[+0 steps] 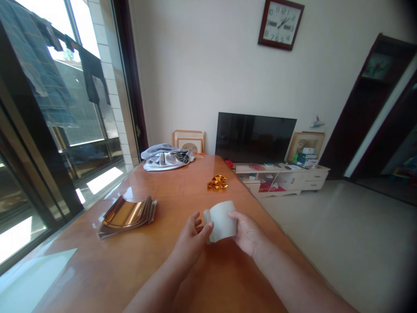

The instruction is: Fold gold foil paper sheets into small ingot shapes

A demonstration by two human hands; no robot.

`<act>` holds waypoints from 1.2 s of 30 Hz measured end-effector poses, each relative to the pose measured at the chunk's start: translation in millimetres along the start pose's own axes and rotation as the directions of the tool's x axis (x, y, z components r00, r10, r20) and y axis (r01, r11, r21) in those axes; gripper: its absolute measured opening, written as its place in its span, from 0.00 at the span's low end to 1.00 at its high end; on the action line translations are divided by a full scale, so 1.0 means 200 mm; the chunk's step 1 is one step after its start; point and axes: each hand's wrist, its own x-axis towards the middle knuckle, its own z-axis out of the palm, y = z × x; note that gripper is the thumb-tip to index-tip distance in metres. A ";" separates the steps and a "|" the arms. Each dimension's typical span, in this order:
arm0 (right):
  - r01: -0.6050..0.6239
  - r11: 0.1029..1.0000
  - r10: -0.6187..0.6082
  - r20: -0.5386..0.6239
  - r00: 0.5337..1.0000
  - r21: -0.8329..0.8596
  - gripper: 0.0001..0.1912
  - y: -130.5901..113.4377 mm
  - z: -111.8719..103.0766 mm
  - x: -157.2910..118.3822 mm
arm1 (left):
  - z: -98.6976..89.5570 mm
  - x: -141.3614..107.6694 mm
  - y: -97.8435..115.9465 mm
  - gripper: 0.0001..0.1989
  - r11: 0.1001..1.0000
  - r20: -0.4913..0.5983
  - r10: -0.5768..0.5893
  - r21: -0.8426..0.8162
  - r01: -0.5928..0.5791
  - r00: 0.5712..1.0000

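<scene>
White paper (pixel 223 221), curved and apparently in more than one layer, is held up above the wooden table (pixel 172 261). My right hand (pixel 246 230) pinches its right edge between thumb and fingers. At its lower left side, the thumb of my left hand (pixel 194 237) presses on the paper, with the other fingers curled behind or beside it. A stack of shiny gold sheets (pixel 127 214) with curled edges lies on the table to the left. Beyond my hands sits a crumpled gold foil piece (pixel 218 182).
Grey-white cloth (pixel 167 157) is bundled at the table's far end. A pale green sheet (pixel 41 278) lies at the near left. Past the table, a television (pixel 256 138) stands by a low white cabinet (pixel 289 180). The table's right edge borders the floor.
</scene>
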 end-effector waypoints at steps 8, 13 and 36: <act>-0.285 0.754 0.280 0.102 0.955 0.592 0.20 -0.01 0.09 -0.13 | 0.03 0.04 -0.03 0.34 0.884 0.060 -0.123 -0.447 0.137 0.991; -0.140 0.955 0.166 -0.080 0.983 0.262 0.26 0.02 0.04 -0.18 | -0.01 0.12 -0.12 0.34 0.993 -0.049 -0.070 -0.103 0.065 0.996; 0.321 0.749 -0.173 0.298 0.939 -0.580 0.10 -0.10 -0.15 0.05 | -0.17 0.19 -0.16 0.37 0.974 0.255 0.146 0.131 -0.183 0.956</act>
